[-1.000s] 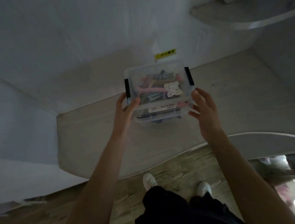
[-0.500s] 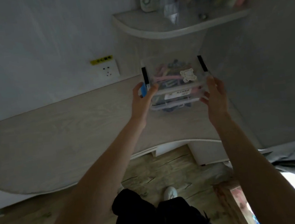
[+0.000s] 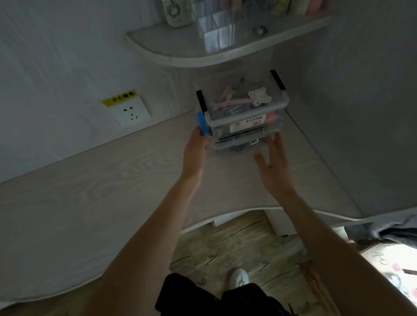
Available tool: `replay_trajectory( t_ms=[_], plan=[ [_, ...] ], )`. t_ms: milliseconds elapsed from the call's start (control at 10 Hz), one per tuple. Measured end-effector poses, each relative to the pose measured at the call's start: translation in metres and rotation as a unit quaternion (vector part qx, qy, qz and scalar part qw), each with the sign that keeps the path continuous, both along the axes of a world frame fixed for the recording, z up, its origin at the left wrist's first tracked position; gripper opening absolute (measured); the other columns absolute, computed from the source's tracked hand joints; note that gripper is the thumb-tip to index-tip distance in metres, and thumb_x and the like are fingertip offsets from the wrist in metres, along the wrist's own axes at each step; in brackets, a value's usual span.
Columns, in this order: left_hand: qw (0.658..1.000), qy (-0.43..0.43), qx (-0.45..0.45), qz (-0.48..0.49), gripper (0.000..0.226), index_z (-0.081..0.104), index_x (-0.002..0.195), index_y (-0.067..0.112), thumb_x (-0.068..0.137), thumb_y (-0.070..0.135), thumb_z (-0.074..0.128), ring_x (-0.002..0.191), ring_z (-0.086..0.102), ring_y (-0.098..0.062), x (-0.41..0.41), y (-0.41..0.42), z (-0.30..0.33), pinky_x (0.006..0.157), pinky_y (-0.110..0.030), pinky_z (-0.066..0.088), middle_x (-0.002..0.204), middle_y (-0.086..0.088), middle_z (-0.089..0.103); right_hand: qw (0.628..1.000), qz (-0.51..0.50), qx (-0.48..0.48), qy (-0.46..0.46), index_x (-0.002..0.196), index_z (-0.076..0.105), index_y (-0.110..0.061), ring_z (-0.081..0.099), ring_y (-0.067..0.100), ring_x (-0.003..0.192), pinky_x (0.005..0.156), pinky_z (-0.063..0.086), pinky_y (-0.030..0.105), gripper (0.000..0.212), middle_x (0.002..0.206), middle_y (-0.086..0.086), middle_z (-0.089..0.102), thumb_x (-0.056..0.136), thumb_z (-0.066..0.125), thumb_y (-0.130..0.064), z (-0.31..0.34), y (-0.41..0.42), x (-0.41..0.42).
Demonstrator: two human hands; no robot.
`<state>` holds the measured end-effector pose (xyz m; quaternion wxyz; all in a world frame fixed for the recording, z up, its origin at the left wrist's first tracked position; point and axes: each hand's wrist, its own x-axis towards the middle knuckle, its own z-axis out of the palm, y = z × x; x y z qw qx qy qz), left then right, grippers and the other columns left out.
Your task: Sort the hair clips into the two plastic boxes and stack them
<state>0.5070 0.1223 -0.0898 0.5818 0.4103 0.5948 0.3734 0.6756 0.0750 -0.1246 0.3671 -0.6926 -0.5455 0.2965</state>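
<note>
1. I see two clear plastic boxes (image 3: 245,112) stacked, hair clips (image 3: 232,102) inside, sitting on the desk (image 3: 89,197) in the back corner under the curved shelf (image 3: 216,50).
2. Upper box has black latches (image 3: 201,101) and a bear sticker (image 3: 259,95); lower one has a blue latch (image 3: 201,123).
3. Left hand (image 3: 195,154) touches the stack's left side by the blue latch; whether it is gripping I can't tell.
4. Right hand (image 3: 273,163) has fingers straight and spread, tips at the lower box's front edge.
5. Wall socket (image 3: 131,112) left of the stack.

Stacked boxes (image 3: 245,112) now set down in desk (image 3: 101,183) corner; right hand (image 3: 273,166) released, fingers straight.
</note>
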Motion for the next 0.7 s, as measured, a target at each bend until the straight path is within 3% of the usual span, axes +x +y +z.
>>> replay_trajectory(
  t_ms=[100,200,300,400,600,700],
  plan=[
    [0.997,0.050,-0.001,-0.061,0.071,0.035,0.140,0.020,0.071,0.024,0.051,0.119,0.049,-0.021,0.011,0.015,0.006,0.098,-0.036,0.040,0.137,-0.004,0.049,0.998,0.024,-0.014,-0.064,0.146,0.014,-0.005,0.006,0.031,0.144,0.115,0.012,0.033,0.071,0.155,0.021,0.000,0.090,0.045,-0.034,-0.003,0.022,0.011],
    [0.993,0.076,0.007,-0.091,0.074,0.027,0.143,0.018,0.074,0.016,0.052,0.118,0.048,-0.024,0.026,0.029,0.018,0.098,-0.039,0.043,0.134,-0.004,0.046,0.993,0.014,-0.037,-0.115,0.145,0.018,-0.002,0.007,0.035,0.143,0.116,0.008,0.035,0.071,0.154,0.025,0.003,0.090,0.050,-0.034,0.001,0.051,0.028],
    [0.985,0.140,0.006,-0.102,0.080,0.020,0.146,0.022,0.074,0.022,0.055,0.138,0.026,-0.027,0.036,0.047,0.018,0.109,-0.048,0.030,0.149,-0.010,0.027,0.987,0.003,-0.050,-0.150,0.144,0.022,0.001,0.009,0.035,0.143,0.116,0.008,0.035,0.070,0.153,0.025,0.007,0.092,0.050,-0.036,0.004,0.076,0.040],
    [0.975,0.185,-0.011,-0.124,0.078,0.013,0.147,0.026,0.081,0.015,0.055,0.145,0.001,-0.021,0.040,0.060,0.017,0.115,-0.050,0.015,0.157,-0.006,0.006,0.984,0.000,-0.060,-0.168,0.143,0.023,0.001,0.008,0.036,0.143,0.116,0.008,0.039,0.070,0.153,0.025,0.009,0.092,0.050,-0.038,0.008,0.091,0.047],
    [0.960,0.216,0.012,-0.177,0.089,0.005,0.148,0.028,0.077,0.005,0.054,0.144,-0.005,-0.016,0.043,0.067,0.007,0.115,-0.052,-0.002,0.158,0.002,0.004,0.977,0.000,-0.075,-0.201,0.145,0.016,0.001,0.003,0.035,0.143,0.117,0.002,0.039,0.075,0.154,0.024,0.003,0.092,0.048,-0.042,0.008,0.095,0.050],
    [0.957,0.232,0.018,-0.175,0.090,0.003,0.147,0.030,0.077,0.004,0.054,0.144,-0.005,-0.017,0.042,0.070,0.002,0.114,-0.053,-0.002,0.158,0.003,0.003,0.975,-0.006,-0.089,-0.205,0.146,0.015,-0.003,0.003,0.034,0.143,0.117,0.003,0.041,0.074,0.156,0.019,0.002,0.092,0.047,-0.044,0.009,0.095,0.050]
  ],
)
